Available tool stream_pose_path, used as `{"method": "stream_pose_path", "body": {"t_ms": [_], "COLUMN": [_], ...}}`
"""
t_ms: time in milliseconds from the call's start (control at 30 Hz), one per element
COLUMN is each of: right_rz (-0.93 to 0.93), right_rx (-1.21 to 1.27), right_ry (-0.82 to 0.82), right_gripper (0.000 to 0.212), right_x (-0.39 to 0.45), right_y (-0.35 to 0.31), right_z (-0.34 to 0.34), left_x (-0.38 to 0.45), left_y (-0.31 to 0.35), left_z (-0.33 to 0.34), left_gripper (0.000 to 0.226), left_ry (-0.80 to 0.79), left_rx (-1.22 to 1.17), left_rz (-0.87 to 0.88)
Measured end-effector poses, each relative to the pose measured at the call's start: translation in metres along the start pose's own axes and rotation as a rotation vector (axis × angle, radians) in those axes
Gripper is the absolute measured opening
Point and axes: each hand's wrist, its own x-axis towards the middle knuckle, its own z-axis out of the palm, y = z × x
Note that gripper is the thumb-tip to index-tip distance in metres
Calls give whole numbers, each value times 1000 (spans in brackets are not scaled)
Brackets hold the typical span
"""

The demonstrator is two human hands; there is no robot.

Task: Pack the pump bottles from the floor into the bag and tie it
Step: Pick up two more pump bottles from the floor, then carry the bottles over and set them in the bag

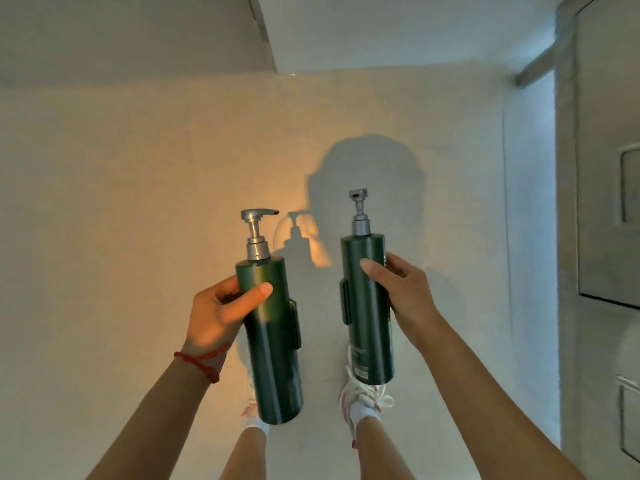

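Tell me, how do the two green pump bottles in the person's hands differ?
The left-hand bottle has its spout turned sideways to the right; the right-hand bottle shows its spout end-on. The left hand has its thumb across the front, while the right hand grips from the side. The right-hand bottle sits higher in view. Both are dark green with silver pumps.

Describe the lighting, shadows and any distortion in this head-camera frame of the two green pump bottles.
Head view: warm orange light falls from the left on the left hand and left bottle, while the right side looks cool and bluish; the person's shadow and a pump-bottle shadow fall on the pale floor; the right bottle in the right hand is slightly soft; wide-angle bending curves the edges.
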Motion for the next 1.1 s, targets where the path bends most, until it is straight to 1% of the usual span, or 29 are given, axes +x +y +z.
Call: {"method": "stream_pose_path", "body": {"t_ms": [33,100,167,200,300,433,600,767,900,1000,1100], "right_rz": [-6,-30,-72,-99,-165,-219,-266,-309,-354,-393,-414], "right_rx": [29,73,110,134,210,266,347,397,433,496,563], "right_ry": [10,30,54,73,121,188,300,362,437,518,601], "right_gripper": [19,32,44,46,44,43,45,46,44,40,43], "right_x": [-19,-55,-91,-109,-159,-222,-293,-362,-415,-454,-492], "right_y": [-18,-54,-87,-102,-140,-171,-186,-193,-191,-181,-165], "right_z": [2,7,11,14,22,33,35,21,-1,-22,-41], "left_x": [-10,-31,-52,-63,-96,-138,-191,-243,-284,-315,-346], "left_y": [19,54,86,102,146,198,247,271,280,284,285], "left_z": [1,3,2,1,-2,-7,-4,12,40,68,99], "left_gripper": [16,13,14,15,15,10,9,9,10,9,10], "left_ry": [-22,-52,-80,-98,-141,-215,-318,-394,-466,-530,-606], "left_rx": [20,61,88,98,105,164,207,233,274,300,332], "left_rz": [14,41,67,77,114,180,215,264,309,340,375]}}
